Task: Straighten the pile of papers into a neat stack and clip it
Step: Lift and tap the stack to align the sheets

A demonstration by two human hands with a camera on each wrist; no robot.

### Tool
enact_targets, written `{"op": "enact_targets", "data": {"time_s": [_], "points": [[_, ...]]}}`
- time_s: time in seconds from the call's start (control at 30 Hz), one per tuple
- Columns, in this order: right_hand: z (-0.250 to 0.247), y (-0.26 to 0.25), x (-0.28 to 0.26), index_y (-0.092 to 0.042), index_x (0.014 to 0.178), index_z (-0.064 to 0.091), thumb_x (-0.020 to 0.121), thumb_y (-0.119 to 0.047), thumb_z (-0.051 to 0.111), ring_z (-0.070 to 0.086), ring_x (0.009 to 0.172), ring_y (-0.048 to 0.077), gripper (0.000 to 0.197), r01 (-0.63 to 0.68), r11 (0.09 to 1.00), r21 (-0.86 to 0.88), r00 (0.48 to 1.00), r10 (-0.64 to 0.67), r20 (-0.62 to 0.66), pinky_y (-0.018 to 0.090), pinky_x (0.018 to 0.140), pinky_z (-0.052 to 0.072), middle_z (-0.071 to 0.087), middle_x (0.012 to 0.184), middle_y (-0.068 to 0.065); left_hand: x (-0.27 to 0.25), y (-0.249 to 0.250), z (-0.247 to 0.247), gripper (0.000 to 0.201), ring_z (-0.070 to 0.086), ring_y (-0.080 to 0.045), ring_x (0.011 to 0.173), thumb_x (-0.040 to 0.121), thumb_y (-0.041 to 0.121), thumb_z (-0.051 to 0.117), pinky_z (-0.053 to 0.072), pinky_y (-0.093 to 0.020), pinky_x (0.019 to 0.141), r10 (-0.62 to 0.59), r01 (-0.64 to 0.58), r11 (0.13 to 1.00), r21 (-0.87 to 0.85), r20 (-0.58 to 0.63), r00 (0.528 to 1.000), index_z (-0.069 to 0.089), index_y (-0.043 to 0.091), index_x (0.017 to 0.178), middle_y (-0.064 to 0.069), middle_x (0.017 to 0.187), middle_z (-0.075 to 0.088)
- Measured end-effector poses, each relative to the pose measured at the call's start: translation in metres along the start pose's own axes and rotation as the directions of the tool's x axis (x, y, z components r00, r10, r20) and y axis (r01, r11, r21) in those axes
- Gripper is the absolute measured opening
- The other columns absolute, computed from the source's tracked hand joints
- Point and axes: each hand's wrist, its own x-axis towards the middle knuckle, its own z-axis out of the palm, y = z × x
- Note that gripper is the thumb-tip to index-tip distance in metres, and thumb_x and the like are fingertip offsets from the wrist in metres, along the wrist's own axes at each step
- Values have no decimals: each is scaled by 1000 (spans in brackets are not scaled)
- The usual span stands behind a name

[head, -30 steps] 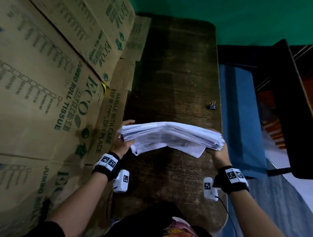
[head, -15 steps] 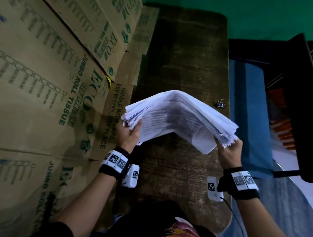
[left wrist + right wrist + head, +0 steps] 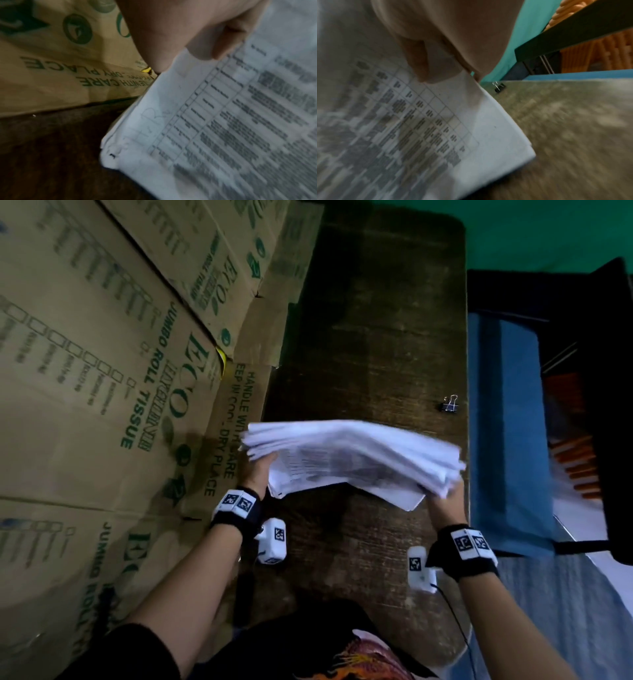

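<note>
Papers held above the table, left hand and right hand each gripping one end. Sheet edges uneven. Recommend standing the stack on edge, loosening the grip, tapping square. Clip lies apart near the table's right edge.

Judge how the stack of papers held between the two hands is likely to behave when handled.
The stack of papers is probably floppy: it arches between the left hand and right hand. Its sheets likely slide easily, since the edges fan unevenly. It looks thick, so probably fairly heavy for one-handed carrying.
</note>
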Motion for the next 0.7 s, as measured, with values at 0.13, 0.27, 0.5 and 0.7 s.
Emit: {"op": "enact_targets", "data": {"time_s": [0.13, 0.27, 0.5, 0.7], "points": [[-28, -42, 14, -20, 92, 72, 74, 1, 77, 63, 78, -7, 29, 257, 869, 424, 822, -427, 377, 22, 73, 52, 73, 84, -21, 10, 9, 1, 41, 65, -21, 96, 58, 16, 71, 49, -45, 96, 131, -128, 991, -28, 151, 980, 66, 11, 98, -5, 103, 68], [-39, -87, 38, -7, 97, 74, 72, -1, 80, 64, 80, -1, 26, 483, 782, 394, 663, -620, 419, 26, 72, 53, 73, 88, -22, -2, 35, 7, 90, 48, -19, 124, 66, 9, 83, 44, -41, 104, 287, -290, 951, 110, 39, 957, 29, 26, 137, 0, 136, 43], [-54, -158, 40, -30, 95, 78, 73, -22, 60, 71, 79, 11, 29, 826, 556, 95, 409, -707, 576, 38, 66, 55, 75, 83, -10, -53, 96, 57, 76, 54, -9, 120, 59, 9, 89, 44, -29, 101, 486, -675, 737, 10, 686, 541, 54, 17, 127, 9, 129, 58], [-64, -160, 22, -38, 101, 70, 77, -31, 70, 71, 79, 21, 25, 886, 442, -141, 440, -703, 558, 39, 69, 56, 75, 83, -7, -71, 81, 78, 9, 60, -13, 68, 74, 6, 78, 51, -39, 66, 424, -455, 890, -8, 379, 823, 70, 2, 71, -2, 70, 66]]}}
